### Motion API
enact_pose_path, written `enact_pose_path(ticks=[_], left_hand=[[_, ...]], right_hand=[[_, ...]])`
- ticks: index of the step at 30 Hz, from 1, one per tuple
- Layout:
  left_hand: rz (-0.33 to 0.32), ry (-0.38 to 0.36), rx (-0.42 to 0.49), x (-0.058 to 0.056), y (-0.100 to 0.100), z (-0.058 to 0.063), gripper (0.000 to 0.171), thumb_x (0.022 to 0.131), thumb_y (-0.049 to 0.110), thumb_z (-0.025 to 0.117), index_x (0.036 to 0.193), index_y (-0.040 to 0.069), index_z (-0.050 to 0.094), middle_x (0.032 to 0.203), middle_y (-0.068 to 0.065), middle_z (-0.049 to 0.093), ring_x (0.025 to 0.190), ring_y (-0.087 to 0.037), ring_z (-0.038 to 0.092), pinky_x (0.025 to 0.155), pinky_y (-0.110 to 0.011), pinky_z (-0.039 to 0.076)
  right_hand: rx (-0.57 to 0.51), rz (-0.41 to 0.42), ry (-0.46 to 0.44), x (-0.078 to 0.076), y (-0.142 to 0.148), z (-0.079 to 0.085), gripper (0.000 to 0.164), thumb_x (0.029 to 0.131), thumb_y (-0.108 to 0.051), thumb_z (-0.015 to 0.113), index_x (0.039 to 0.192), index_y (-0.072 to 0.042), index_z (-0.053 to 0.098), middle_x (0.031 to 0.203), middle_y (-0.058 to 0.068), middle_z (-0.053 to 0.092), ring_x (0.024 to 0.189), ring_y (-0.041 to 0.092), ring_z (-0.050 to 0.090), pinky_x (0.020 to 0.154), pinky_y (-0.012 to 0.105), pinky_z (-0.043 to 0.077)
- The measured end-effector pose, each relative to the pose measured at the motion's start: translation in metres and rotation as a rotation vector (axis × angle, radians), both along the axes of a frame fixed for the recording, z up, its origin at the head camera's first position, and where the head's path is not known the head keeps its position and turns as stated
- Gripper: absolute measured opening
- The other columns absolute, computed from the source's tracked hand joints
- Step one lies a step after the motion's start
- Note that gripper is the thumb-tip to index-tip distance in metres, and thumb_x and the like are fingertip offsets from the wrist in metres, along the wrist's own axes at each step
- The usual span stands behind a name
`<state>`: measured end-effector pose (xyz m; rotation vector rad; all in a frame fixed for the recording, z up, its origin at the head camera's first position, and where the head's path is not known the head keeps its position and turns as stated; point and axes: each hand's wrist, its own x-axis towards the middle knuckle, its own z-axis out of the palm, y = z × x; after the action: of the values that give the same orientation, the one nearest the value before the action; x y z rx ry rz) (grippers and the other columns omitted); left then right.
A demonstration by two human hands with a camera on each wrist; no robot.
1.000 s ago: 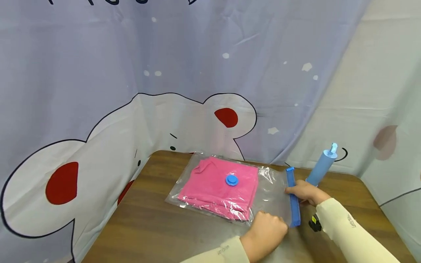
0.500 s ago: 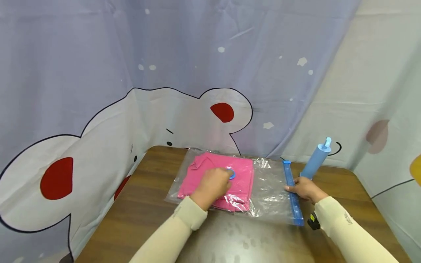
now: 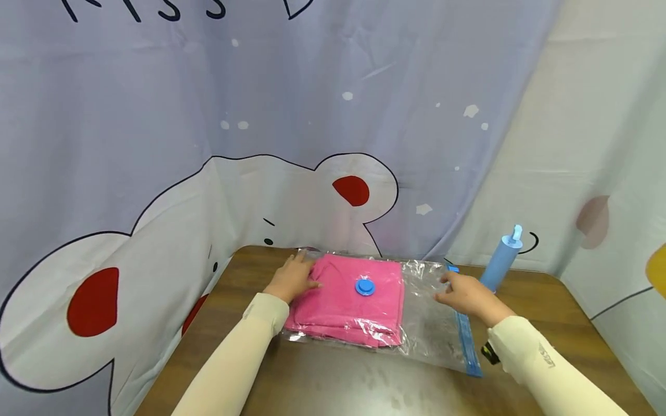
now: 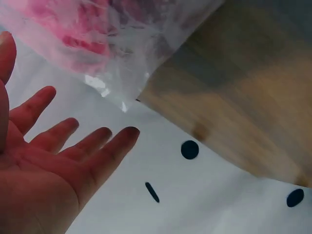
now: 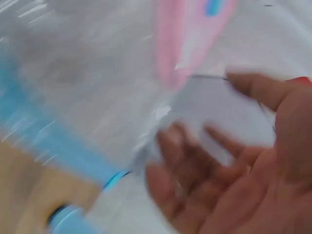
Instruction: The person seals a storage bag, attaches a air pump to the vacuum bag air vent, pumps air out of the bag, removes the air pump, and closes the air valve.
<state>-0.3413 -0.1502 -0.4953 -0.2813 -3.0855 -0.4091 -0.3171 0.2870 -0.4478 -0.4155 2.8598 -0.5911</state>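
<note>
A clear plastic vacuum bag (image 3: 429, 318) lies on the table with a folded pink cloth (image 3: 338, 315) inside. A round blue valve (image 3: 365, 287) sits over the cloth, and a blue zip strip (image 3: 469, 346) runs along the bag's right end. My left hand (image 3: 291, 278) is at the bag's left end. In the left wrist view, this hand's fingers (image 4: 109, 153) are spread beside a bag corner. Over the zip end is my right hand (image 3: 470, 297), fingers loosely bent and holding nothing. It is blurred in the right wrist view, so contact with the bag is unclear.
A light blue hand pump (image 3: 501, 263) stands at the back right, just behind my right hand. The brown wooden table (image 3: 333, 387) ends against a printed curtain (image 3: 291, 86) at the back and sides.
My left hand has gone from the front edge of the bag, across the valve, to the bag's left end. My right hand has let go of the zip strip and lifted slightly leftward.
</note>
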Motion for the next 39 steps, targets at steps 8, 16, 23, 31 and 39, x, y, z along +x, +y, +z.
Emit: enact_pose_path(ticks=[8, 16, 23, 31, 39], left_hand=[[-0.061, -0.009, 0.028, -0.059, 0.001, -0.057, 0.093, 0.074, 0.039, 0.106, 0.156, 0.019, 0.068, 0.176, -0.021, 0.051, 0.16, -0.047, 0.055, 0.12, -0.074, 0.054], [-0.069, -0.027, 0.0, -0.089, -0.012, -0.113, 0.097, 0.076, 0.052, 0.103, 0.162, 0.031, 0.065, 0.174, -0.013, 0.057, 0.156, -0.04, 0.061, 0.118, -0.065, 0.059], [-0.053, -0.006, -0.035, -0.095, -0.004, -0.111, 0.091, 0.076, 0.053, 0.101, 0.158, 0.032, 0.069, 0.164, -0.011, 0.068, 0.149, -0.037, 0.068, 0.118, -0.06, 0.06], [-0.157, -0.053, 0.015, -0.091, -0.012, -0.111, 0.089, 0.085, 0.051, 0.098, 0.163, 0.026, 0.064, 0.174, -0.024, 0.053, 0.158, -0.048, 0.057, 0.131, -0.06, 0.05], [-0.081, -0.207, 0.097, -0.048, 0.0, -0.042, 0.097, 0.084, 0.052, 0.1, 0.167, 0.024, 0.059, 0.184, -0.02, 0.038, 0.168, -0.048, 0.044, 0.136, -0.066, 0.041]], right_hand=[[-0.176, 0.119, -0.001, -0.022, -0.122, -0.011, 0.054, 0.104, -0.037, 0.079, 0.14, 0.003, 0.07, 0.127, 0.022, 0.081, 0.119, 0.039, 0.078, 0.103, 0.057, 0.065], [-0.059, 0.095, 0.096, -0.1, -0.16, -0.14, 0.045, 0.092, -0.053, 0.086, 0.1, -0.009, 0.075, 0.087, 0.005, 0.075, 0.08, 0.025, 0.068, 0.072, 0.041, 0.06], [-0.008, 0.01, 0.313, -0.121, -0.173, -0.157, 0.03, 0.09, -0.038, 0.09, 0.085, -0.016, 0.07, 0.073, 0.0, 0.069, 0.069, 0.022, 0.063, 0.069, 0.045, 0.059], [0.088, 0.007, 0.402, -0.118, -0.183, -0.161, 0.033, 0.089, -0.03, 0.094, 0.071, -0.016, 0.069, 0.075, 0.006, 0.077, 0.068, 0.027, 0.074, 0.069, 0.049, 0.066], [0.105, 0.01, 0.379, -0.117, -0.186, -0.143, 0.034, 0.087, -0.03, 0.094, 0.072, -0.014, 0.068, 0.079, 0.01, 0.079, 0.072, 0.031, 0.077, 0.07, 0.052, 0.067]])
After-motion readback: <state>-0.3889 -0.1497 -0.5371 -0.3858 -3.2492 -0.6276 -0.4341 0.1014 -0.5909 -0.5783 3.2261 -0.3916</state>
